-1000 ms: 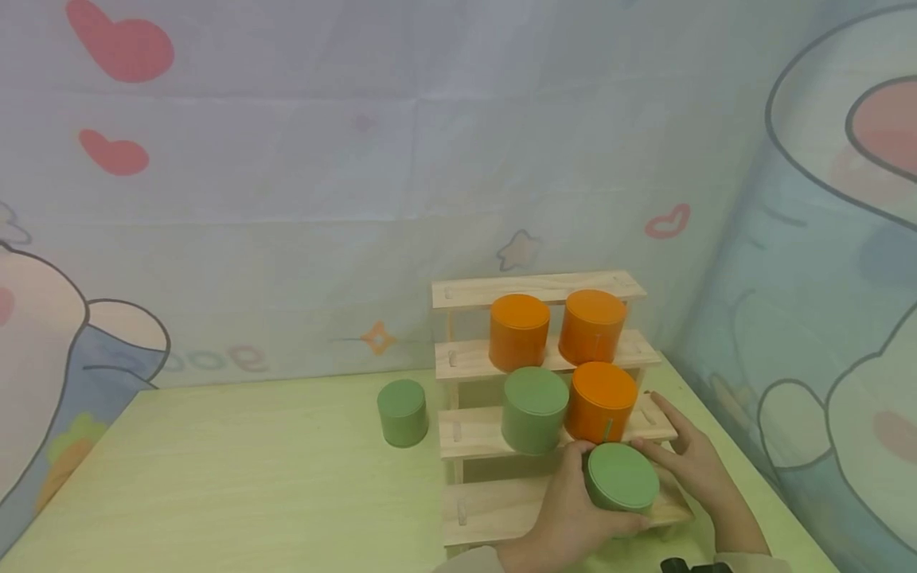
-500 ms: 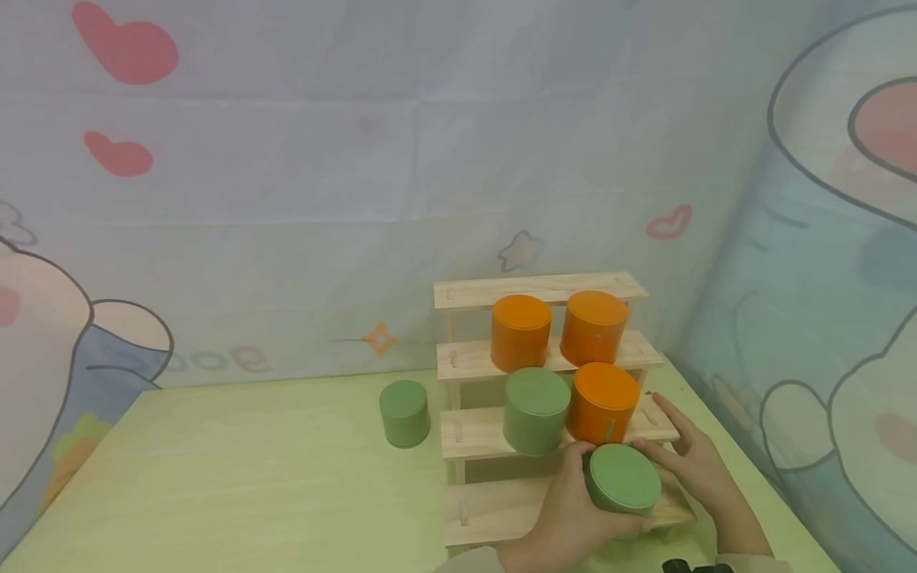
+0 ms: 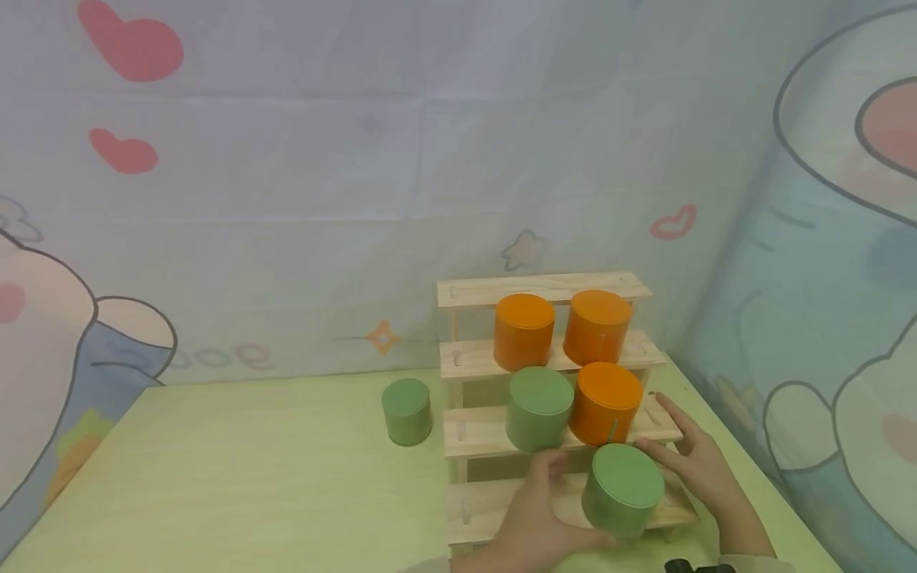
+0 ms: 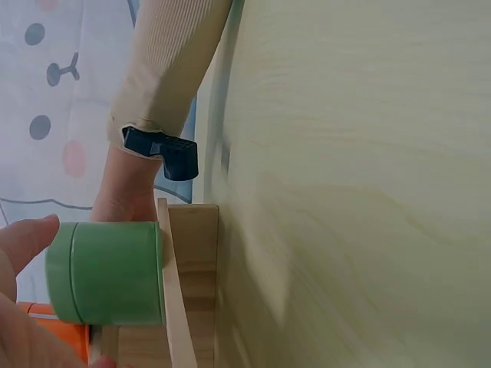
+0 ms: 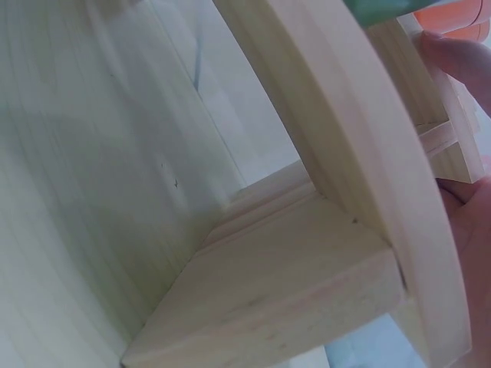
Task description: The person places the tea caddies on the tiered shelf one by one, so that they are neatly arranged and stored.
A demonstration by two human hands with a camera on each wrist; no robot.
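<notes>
A green cylindrical tin [image 3: 622,492] stands on the lowest board at the right of a stepped wooden shelf [image 3: 478,509]. Just left of it my left hand [image 3: 537,517] is apart from the tin, thumb and fingers spread around a gap. In the left wrist view the green tin [image 4: 111,272] sits upright on its board. My right hand [image 3: 698,461] grips the right end of the board one step up, thumb at its front edge and fingers behind. Above, that board bears another green tin [image 3: 539,410] and an orange tin [image 3: 606,404].
Two orange tins, one left [image 3: 524,333] and one right [image 3: 598,326], stand on the third step; the top board [image 3: 544,288] is behind. A smaller green tin [image 3: 407,412] stands on the pale table [image 3: 236,461], left of the shelf. A printed cloth [image 3: 286,175] hangs behind.
My left hand has let go of the green tin on the lowest board and moved off to the left. The right hand keeps its grip on the shelf.
</notes>
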